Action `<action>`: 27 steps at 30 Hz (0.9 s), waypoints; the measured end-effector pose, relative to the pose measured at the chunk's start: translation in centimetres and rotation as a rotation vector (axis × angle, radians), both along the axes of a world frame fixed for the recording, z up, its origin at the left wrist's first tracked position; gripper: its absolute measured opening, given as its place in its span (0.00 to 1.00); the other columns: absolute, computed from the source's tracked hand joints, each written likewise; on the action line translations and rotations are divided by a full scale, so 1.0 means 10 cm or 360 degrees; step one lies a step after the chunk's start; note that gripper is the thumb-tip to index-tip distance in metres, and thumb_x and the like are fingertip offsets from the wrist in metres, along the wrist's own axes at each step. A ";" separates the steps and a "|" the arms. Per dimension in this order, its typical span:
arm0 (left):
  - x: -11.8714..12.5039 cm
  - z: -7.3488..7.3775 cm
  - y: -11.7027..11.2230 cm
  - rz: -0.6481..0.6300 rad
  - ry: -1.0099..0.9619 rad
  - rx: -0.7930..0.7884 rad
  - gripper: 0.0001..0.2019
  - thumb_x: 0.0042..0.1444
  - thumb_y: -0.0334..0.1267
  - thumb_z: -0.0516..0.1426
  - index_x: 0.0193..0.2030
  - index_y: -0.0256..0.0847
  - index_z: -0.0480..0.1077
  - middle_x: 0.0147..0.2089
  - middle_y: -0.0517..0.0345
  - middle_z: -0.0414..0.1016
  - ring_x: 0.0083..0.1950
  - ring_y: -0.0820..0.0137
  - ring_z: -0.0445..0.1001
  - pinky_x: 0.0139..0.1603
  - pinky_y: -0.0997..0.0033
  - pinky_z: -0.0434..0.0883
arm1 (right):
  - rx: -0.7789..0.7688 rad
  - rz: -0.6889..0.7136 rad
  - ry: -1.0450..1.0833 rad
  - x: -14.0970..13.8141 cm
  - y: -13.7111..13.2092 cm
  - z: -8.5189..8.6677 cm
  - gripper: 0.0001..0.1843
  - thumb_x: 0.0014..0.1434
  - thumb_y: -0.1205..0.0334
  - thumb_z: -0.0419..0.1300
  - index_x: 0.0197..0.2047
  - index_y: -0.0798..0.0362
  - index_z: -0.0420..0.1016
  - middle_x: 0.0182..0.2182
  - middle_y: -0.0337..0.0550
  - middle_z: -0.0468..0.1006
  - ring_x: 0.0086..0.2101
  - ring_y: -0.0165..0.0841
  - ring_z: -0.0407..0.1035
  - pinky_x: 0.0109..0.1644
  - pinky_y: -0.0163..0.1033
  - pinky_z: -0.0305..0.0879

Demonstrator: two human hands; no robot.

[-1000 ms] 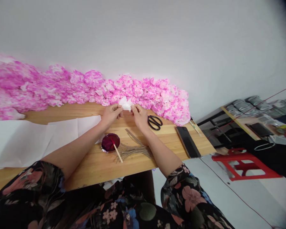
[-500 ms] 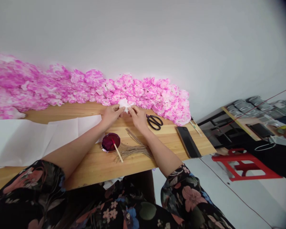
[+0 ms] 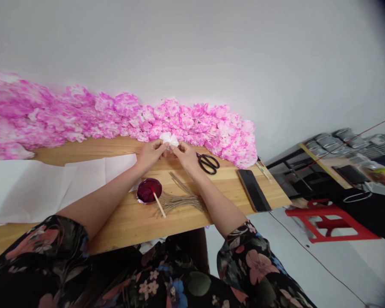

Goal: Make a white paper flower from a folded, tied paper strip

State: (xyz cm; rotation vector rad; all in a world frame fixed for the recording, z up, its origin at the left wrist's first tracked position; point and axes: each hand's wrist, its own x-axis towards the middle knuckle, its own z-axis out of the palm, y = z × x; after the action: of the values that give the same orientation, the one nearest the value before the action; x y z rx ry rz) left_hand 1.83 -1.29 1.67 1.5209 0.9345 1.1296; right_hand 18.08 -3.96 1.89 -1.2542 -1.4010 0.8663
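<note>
My left hand (image 3: 150, 154) and my right hand (image 3: 186, 155) meet above the wooden table (image 3: 122, 218), both pinching a small white paper flower (image 3: 169, 139) between their fingertips. The flower sits just in front of a long heap of pink paper flowers (image 3: 115, 117) along the wall. Below my hands stands a small dish of dark red dye (image 3: 149, 191) with a stick (image 3: 157, 204) leaning in it. A bundle of thin brown stems (image 3: 181, 197) lies beside the dish.
Black scissors (image 3: 208, 162) and a dark phone (image 3: 254, 190) lie to the right on the table. White paper sheets (image 3: 51, 184) cover the left part. A red stool (image 3: 327, 220) and a dark side table (image 3: 340, 175) stand at the right, where another person's hand shows.
My hands have drawn closer together around the white flower, gathering it into a smaller bunch. Nothing else on the table has moved.
</note>
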 end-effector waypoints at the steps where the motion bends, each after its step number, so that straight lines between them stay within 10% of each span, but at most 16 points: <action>1: 0.00 -0.01 0.00 -0.0008 0.0049 0.0042 0.21 0.59 0.56 0.58 0.25 0.41 0.67 0.23 0.61 0.69 0.24 0.74 0.65 0.29 0.73 0.63 | 0.0016 -0.0009 -0.0030 0.00 0.00 0.00 0.18 0.56 0.45 0.64 0.30 0.51 0.69 0.26 0.34 0.68 0.30 0.29 0.62 0.36 0.35 0.60; 7: 0.01 -0.04 0.03 0.0028 0.0298 0.0084 0.20 0.55 0.56 0.61 0.25 0.41 0.68 0.23 0.61 0.70 0.26 0.71 0.67 0.30 0.71 0.62 | 0.0049 0.0055 -0.0024 0.03 0.01 -0.01 0.15 0.59 0.47 0.60 0.33 0.51 0.72 0.29 0.36 0.73 0.32 0.32 0.67 0.40 0.37 0.63; 15: -0.02 0.04 0.04 -0.0116 -0.0105 -0.0246 0.11 0.48 0.45 0.61 0.23 0.40 0.68 0.23 0.59 0.73 0.23 0.75 0.65 0.27 0.74 0.62 | 0.0064 -0.0008 -0.0034 0.13 0.07 0.00 0.17 0.58 0.45 0.60 0.32 0.50 0.73 0.25 0.35 0.72 0.29 0.31 0.67 0.39 0.38 0.63; 27: -0.03 0.03 0.03 -0.0080 -0.0003 -0.0143 0.18 0.52 0.54 0.61 0.24 0.40 0.69 0.23 0.59 0.72 0.23 0.74 0.65 0.28 0.73 0.63 | 0.0016 0.0139 0.0156 0.04 0.06 -0.06 0.19 0.56 0.48 0.66 0.46 0.51 0.75 0.32 0.34 0.74 0.33 0.30 0.68 0.39 0.35 0.65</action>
State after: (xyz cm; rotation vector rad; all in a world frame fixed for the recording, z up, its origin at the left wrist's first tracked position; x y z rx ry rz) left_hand 1.54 -1.01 2.02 1.4625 0.9284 1.0398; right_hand 18.46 -3.37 1.25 -1.1350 -1.3884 0.9663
